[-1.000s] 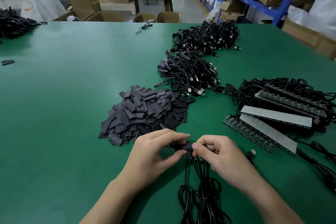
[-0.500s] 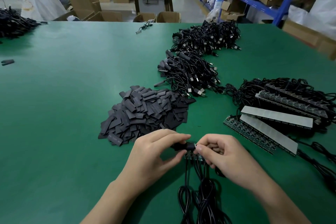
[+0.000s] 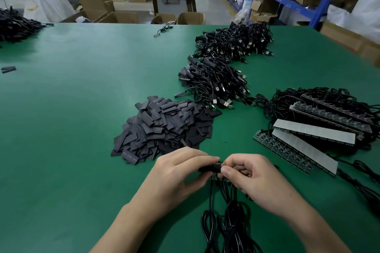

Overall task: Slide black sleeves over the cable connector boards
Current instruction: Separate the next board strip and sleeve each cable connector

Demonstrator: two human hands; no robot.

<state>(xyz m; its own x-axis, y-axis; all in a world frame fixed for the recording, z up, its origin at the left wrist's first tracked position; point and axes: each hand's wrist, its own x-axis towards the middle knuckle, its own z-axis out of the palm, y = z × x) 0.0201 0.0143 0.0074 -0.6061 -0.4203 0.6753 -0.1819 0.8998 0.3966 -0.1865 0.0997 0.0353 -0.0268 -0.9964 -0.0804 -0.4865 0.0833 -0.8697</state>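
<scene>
Our left hand pinches a black sleeve while our right hand pinches the small board at its mouth, low over the table. If we push crooked, the sleeve may snag or buckle.

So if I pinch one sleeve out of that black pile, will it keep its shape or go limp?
Probably thin, light and bendy: the sleeves lie flattened in a loose heap. Unlikely to roll, being flat; more likely to slide. Neighbours may drag along, since they overlap.
</scene>
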